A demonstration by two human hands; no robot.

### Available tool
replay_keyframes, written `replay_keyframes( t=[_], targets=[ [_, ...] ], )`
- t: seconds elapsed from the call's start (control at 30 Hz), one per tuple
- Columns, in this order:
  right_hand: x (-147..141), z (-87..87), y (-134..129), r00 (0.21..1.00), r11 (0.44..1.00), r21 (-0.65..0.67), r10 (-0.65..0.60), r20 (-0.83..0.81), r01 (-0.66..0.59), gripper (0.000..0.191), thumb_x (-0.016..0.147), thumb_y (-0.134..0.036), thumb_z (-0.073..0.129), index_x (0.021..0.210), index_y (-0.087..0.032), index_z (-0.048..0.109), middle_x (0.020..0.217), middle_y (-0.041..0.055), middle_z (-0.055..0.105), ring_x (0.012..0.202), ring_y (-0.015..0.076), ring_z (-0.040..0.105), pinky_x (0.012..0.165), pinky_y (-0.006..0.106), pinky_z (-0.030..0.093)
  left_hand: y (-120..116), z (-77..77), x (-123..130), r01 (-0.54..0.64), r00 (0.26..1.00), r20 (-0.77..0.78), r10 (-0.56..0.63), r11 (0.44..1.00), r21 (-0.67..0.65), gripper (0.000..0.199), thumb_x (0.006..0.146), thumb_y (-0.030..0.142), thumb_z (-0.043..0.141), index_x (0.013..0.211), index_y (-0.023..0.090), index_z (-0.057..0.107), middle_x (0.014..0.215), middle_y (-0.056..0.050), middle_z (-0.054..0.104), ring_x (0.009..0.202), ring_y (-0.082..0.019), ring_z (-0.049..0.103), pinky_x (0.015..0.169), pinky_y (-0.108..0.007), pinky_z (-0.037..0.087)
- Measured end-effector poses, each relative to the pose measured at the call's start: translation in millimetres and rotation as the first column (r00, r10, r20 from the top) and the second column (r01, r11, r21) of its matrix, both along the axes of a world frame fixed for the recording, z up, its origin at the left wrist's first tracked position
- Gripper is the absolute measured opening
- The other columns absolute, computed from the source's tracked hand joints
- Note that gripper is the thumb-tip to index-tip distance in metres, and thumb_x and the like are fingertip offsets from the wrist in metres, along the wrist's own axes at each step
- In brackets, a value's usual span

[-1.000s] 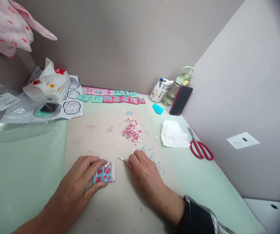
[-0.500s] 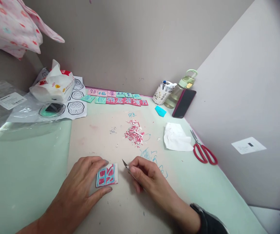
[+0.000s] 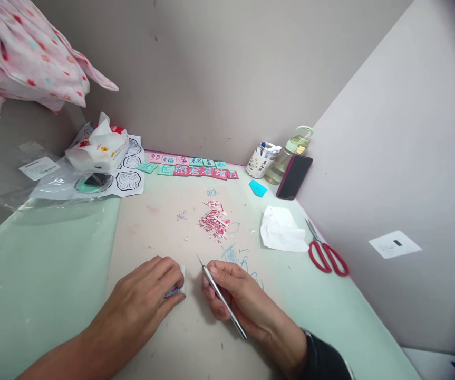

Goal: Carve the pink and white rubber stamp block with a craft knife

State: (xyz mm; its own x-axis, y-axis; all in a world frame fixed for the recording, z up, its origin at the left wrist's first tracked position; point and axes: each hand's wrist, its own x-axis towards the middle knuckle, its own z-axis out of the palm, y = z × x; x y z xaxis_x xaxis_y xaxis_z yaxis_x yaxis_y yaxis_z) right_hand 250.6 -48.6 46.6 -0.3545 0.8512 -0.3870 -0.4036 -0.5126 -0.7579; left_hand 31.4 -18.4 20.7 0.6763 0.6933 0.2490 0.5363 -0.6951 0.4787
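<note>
My left hand [image 3: 150, 287] is closed over a small carved block [image 3: 173, 291], with fingertips and thumb at its sides. Most of the block is covered; a blue and pink patch and a white edge show. To the right, my right hand [image 3: 237, 290] grips a silver craft knife [image 3: 227, 309], its thin blade pointing up and left, apart from the block. Beyond both hands lies a heap of red and white shavings [image 3: 214, 221] on the beige mat [image 3: 152, 227].
Carved character tiles [image 3: 187, 171] line the back. A pen cup [image 3: 259, 161], bottle [image 3: 280, 166] and phone [image 3: 295, 177] stand at the back right. Nearer are crumpled tissue [image 3: 280, 229] and red-handled scissors [image 3: 328, 256]. A tissue pack [image 3: 100, 150] sits back left.
My left fingers have curled over the block and now cover most of it. My right hand has turned, so the knife's full handle shows. The camera view has shifted slightly.
</note>
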Motion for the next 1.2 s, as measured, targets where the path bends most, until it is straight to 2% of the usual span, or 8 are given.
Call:
replay_keyframes(
  t=[0.2,0.43,0.77,0.93,1.2],
  targets=[
    [2.2,-4.4,-1.0,1.000,0.998,0.054,0.024,0.013,-0.024,0.042,0.080,-0.052,0.081,0.075,-0.014,0.062,0.067,-0.0041,0.058,0.042,0.0033,0.042,0.043,0.021,0.027,8.9,10.2,-1.9,-0.005,0.998,-0.059,-0.006,0.983,-0.182,0.016,0.102,0.020,0.048,0.089,0.024,0.057,0.091,0.002,0.061,0.087,-0.018,0.061,0.075,-0.030,0.042],
    [3.2,-7.1,-0.8,0.999,0.995,0.086,0.043,0.021,-0.044,0.042,0.078,-0.052,0.082,0.074,-0.015,0.063,0.063,-0.0049,0.057,0.043,0.0041,0.043,0.043,0.020,0.026,5.6,21.9,2.9,-0.060,0.986,-0.160,0.039,0.990,-0.131,0.008,0.095,0.024,0.056,0.087,0.025,0.058,0.090,0.002,0.064,0.086,-0.020,0.063,0.073,-0.029,0.041],
    [8.2,-3.9,-0.8,0.999,0.990,0.140,0.023,0.029,-0.026,0.041,0.074,-0.049,0.085,0.072,-0.015,0.062,0.065,-0.0045,0.056,0.047,0.0043,0.042,0.044,0.020,0.027,12.7,52.7,19.9,-0.093,0.937,-0.348,0.042,0.987,-0.130,0.012,0.083,0.018,0.061,0.073,0.023,0.064,0.084,0.001,0.070,0.076,-0.019,0.066,0.065,-0.028,0.038],
    [10.9,-5.0,0.4,0.999,0.990,0.139,0.029,0.024,-0.032,0.041,0.073,-0.050,0.084,0.074,-0.015,0.062,0.065,-0.0044,0.057,0.045,0.0045,0.040,0.043,0.021,0.024,7.9,51.6,24.6,-0.132,0.926,-0.367,0.085,0.986,-0.105,0.010,0.081,0.016,0.060,0.074,0.023,0.062,0.085,0.000,0.069,0.080,-0.021,0.066,0.065,-0.029,0.038],
    [12.3,-7.0,0.4,1.000,0.994,0.101,0.027,0.002,-0.027,0.040,0.076,-0.049,0.085,0.075,-0.015,0.063,0.065,-0.0048,0.056,0.046,0.0045,0.041,0.044,0.020,0.025,12.4,43.9,20.8,-0.112,0.937,-0.343,0.071,0.989,-0.100,0.016,0.086,0.013,0.059,0.073,0.023,0.061,0.085,0.002,0.069,0.080,-0.019,0.067,0.065,-0.029,0.039]
  ],
)
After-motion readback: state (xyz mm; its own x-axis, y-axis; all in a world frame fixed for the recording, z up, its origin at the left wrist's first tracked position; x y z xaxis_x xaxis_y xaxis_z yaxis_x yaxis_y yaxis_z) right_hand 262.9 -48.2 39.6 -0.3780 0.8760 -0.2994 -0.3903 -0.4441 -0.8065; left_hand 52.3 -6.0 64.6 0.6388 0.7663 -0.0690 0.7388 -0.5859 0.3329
